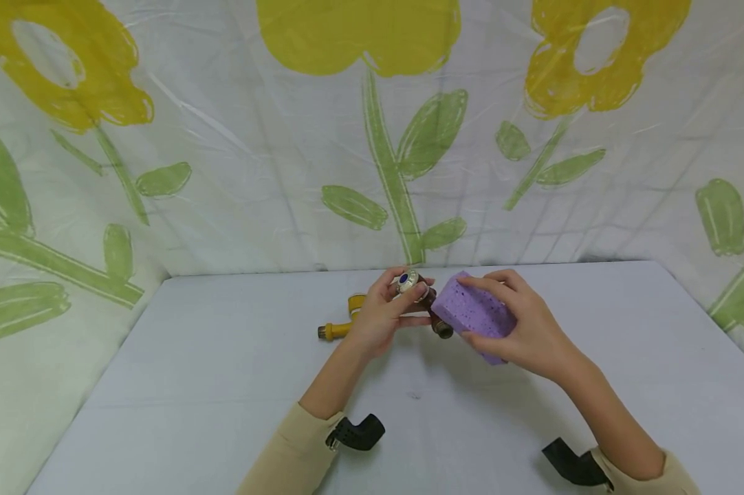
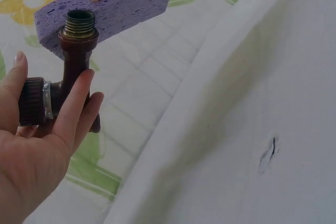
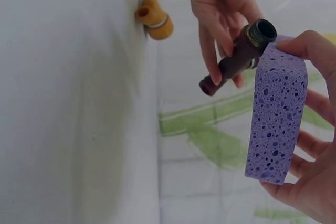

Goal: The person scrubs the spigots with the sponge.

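Hands meet near the middle of the head view, just above the pale grey table (image 1: 223, 385). Left hand (image 1: 381, 317) has its fingers curled round a dark brown tap fitting (image 1: 426, 306) with a round silver cap and a blue dot on top. In the left wrist view that fitting (image 2: 65, 72) sits upper left, threaded brass mouth pointing up, knurled knob out to the left, thumb on one side and fingers on the other, so it's properly gripped.

Right hand (image 1: 523, 323) grips a purple sponge (image 1: 474, 313), thumb underneath and fingers over the top edge. The sponge's near end is right up against the fitting's threaded mouth. In the right wrist view the sponge (image 3: 277, 114) stands tall at right centre, full of little pores, and the fitting (image 3: 239, 56) angles down to the left beside its top corner. Touching or just a hair apart, I can't quite tell from that angle.

Behind the left hand, left of centre in the head view, a yellow tap fitting (image 1: 341, 322) lies on the table by itself. It shows again at the top of the right wrist view (image 3: 152, 14).

Backdrop is a white sheet (image 1: 285, 172) with big yellow flowers and green leaves. Both sleeves are beige, with 2 black wrist mounts at the bottom of the head view.
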`<state>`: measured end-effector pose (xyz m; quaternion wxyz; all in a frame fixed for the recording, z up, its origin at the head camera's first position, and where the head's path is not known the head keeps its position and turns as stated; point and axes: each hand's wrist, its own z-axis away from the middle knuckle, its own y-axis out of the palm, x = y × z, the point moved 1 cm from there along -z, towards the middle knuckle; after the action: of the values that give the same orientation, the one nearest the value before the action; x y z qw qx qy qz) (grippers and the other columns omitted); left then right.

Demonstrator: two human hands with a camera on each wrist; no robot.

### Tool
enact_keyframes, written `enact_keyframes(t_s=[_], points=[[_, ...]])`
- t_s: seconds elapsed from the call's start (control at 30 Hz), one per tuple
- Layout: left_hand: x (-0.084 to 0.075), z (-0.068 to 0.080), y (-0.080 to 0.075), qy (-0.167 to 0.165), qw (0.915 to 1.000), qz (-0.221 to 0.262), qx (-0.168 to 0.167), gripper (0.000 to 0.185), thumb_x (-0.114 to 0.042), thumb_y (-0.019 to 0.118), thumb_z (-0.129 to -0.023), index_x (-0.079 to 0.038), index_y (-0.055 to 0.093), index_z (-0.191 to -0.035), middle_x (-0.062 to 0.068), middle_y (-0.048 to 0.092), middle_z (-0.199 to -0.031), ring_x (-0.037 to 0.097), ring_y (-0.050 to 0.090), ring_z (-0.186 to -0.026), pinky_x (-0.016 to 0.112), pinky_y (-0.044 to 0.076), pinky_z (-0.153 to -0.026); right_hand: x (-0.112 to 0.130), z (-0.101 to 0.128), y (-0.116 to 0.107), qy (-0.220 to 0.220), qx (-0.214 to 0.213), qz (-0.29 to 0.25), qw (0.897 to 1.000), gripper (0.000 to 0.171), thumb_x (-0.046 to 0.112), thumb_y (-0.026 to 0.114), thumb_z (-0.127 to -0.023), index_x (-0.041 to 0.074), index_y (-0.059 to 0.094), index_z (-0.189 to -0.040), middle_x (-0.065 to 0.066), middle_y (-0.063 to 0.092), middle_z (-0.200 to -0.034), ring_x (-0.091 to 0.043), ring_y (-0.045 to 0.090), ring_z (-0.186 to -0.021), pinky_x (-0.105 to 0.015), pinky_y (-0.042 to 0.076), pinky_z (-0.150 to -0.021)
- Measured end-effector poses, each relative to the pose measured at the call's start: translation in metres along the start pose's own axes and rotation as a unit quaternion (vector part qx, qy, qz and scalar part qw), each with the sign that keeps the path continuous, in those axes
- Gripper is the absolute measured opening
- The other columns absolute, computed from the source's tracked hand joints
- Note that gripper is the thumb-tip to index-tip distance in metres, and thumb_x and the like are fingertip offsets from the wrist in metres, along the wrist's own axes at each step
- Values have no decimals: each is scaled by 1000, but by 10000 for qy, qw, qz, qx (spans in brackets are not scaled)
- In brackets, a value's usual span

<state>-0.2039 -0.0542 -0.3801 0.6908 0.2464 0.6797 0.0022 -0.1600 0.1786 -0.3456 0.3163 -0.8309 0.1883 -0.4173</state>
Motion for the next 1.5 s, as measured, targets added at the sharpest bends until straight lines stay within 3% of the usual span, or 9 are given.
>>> enact_keyframes(t_s=[0.23,0.4,0.5,0.67,0.93,1.23,1.5], points=[[-1,0,-3,-108,9992,260,293,35,10,53,-105,1,51,-138,31,55,-144,20,69,-109,45,64,-92,-2,-1,-5,-4,-210,136,9997,72,8,93,-75,13,67,-141,-11,58,-122,-27,59,-100,-33,58,-74],[-2,0,-5,-122,9984,338,433,45,15,48,-104,6,41,-148,27,56,-137,21,70,-107,44,63,-94,-4,-1,-10,143,-272,159,9994,73,9,93,-76,15,66,-143,-12,57,-123,-31,60,-101,-31,56,-73],[-2,0,-5,-130,9989,263,372,49,15,49,-104,3,39,-151,22,58,-132,22,72,-102,44,64,-91,-4,-1,-12,221,-292,134,9992,72,10,93,-76,15,65,-143,-12,56,-123,-30,59,-100,-29,56,-72],[-3,0,-6,-40,9997,-41,255,47,10,54,-104,-2,41,-148,26,59,-133,20,76,-90,44,66,-86,-3,-1,-14,316,-400,122,9986,72,10,92,-77,14,65,-144,-12,56,-122,-27,56,-100,-25,54,-71],[-4,-2,-5,37,9999,-153,9,44,8,58,-103,-5,47,-144,21,62,-125,20,77,-83,40,67,-81,-1,0,-17,482,-603,24,9970,73,6,90,-79,13,63,-146,-14,56,-122,-20,50,-102,-19,48,-74],[-4,0,-2,246,9995,-130,-129,44,7,58,-105,-5,47,-145,17,68,-116,18,77,-76,36,67,-78,7,0,-7,139,-629,-161,9978,76,6,92,-77,17,63,-146,-9,59,-122,-8,51,-104,-18,48,-79],[-4,0,1,182,9996,-69,-187,44,8,56,-106,0,44,-147,20,66,-117,19,76,-79,35,67,-79,3,0,-7,167,-850,74,9962,77,3,91,-75,11,62,-146,-14,58,-119,-12,48,-97,-15,46,-77]])
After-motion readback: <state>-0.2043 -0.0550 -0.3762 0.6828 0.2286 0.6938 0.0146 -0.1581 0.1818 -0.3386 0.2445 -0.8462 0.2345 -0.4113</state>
